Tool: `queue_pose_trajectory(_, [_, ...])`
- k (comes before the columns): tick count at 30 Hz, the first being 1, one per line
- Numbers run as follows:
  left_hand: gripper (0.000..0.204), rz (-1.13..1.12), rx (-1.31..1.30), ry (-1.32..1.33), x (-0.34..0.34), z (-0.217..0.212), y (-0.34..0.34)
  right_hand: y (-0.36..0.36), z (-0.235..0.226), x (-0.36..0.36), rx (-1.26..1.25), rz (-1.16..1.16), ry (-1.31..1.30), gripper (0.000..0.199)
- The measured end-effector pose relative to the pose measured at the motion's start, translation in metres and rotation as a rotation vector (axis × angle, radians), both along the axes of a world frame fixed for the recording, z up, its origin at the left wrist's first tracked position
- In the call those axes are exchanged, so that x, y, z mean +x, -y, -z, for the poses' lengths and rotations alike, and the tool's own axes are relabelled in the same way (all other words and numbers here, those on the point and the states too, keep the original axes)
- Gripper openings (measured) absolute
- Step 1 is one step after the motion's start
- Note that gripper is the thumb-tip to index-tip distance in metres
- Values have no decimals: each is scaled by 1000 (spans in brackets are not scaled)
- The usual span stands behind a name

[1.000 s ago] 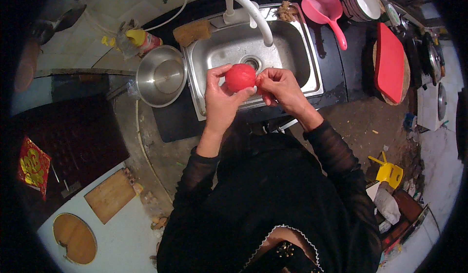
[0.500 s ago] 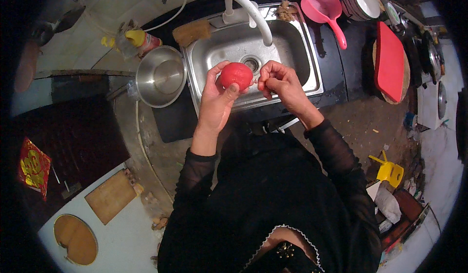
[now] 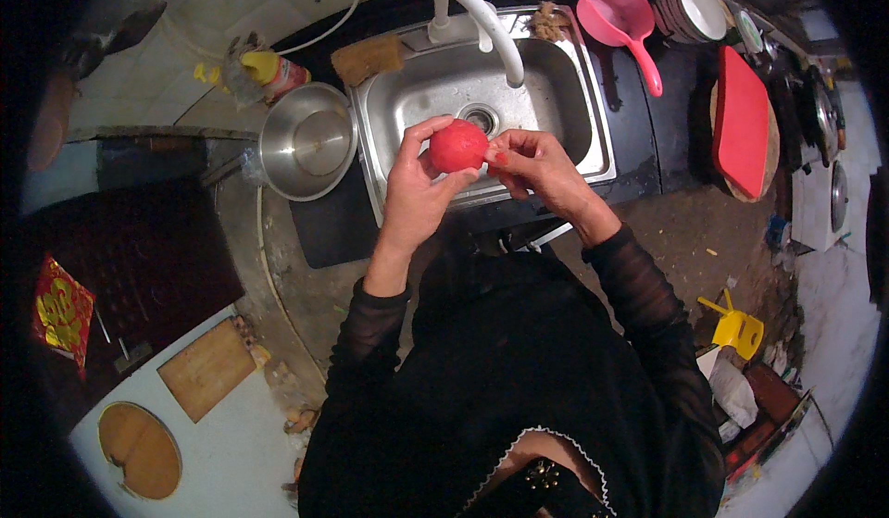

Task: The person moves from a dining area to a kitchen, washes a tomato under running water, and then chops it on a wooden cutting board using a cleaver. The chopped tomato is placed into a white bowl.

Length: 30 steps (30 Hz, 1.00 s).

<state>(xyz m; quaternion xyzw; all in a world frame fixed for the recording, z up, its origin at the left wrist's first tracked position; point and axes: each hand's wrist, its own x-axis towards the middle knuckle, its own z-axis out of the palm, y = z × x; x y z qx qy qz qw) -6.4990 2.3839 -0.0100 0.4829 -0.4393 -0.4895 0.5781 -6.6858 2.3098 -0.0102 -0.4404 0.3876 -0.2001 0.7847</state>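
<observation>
1. The dark surface (image 3: 634,138) carries a steel sink (image 3: 407,92) with a white faucet (image 3: 505,41) arching over it and a steel bowl (image 3: 278,152) just to its left.
2. The tomato (image 3: 457,145) is up over the near part of the sink, between the two hands.
3. It looks round, plump and vivid red, its surface mostly smooth with a faint sheen; fingers hide its edges.
4. The left hand (image 3: 415,189) has its grip curled around the tomato's left, thumb along the near side.
5. The right hand (image 3: 537,171) bunches its fingers at the tomato's right; whether that grip pinches anything, I cannot tell.
</observation>
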Motion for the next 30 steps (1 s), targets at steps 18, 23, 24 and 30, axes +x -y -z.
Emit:
queue_pose_trajectory(18, [57,-89,168,-377,-7,12,-3,-1,5,8,19,89,-40,11])
queue_pose_trajectory(23, [56,-61,203,-776,8,16,0,-10,14,-5,2,97,-33,12])
queue_pose_trajectory(24, [58,-53,227,-777,11,16,0,-10,14,-7,13,91,-23,12])
queue_pose_trajectory(30, [61,54,245,-746,14,12,-2,-6,10,7,-8,204,213,10])
